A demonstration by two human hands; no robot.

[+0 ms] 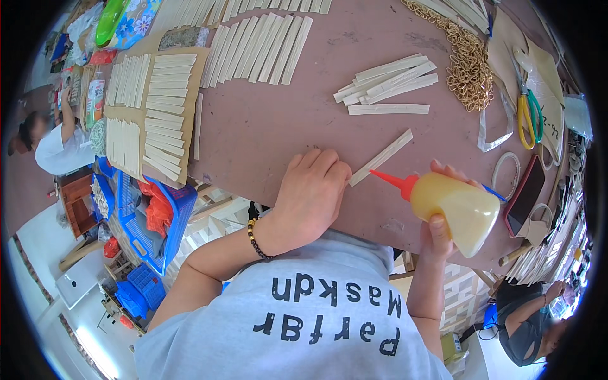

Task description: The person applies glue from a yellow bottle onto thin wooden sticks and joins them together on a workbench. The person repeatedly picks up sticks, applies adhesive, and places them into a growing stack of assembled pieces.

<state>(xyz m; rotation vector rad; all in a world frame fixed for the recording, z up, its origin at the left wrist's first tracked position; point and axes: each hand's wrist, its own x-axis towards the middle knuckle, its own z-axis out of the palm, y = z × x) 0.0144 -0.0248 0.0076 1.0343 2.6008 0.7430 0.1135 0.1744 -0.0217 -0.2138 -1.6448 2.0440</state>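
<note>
My left hand (311,193) is closed at the near end of a narrow cream strip (387,152), its fingertips curled on that end and partly hidden. The strip slants away to the right across the brown table. In my right hand (438,235) is a squeeze bottle (461,206) of yellowish liquid, tipped on its side with fingers and thumb wrapped round it. Its red pointed nozzle (396,182) aims left, with the tip close beside the strip; whether they touch I cannot tell. Beyond them lies a loose pile of similar strips (389,81).
Rows of strips (258,49) lie at the far left, some on a cardboard sheet (195,95). At the right are a gold chain heap (468,66), scissors (529,117) with yellow and green handles, and a dark red phone-like case (525,196). A blue basket (149,234) stands below left.
</note>
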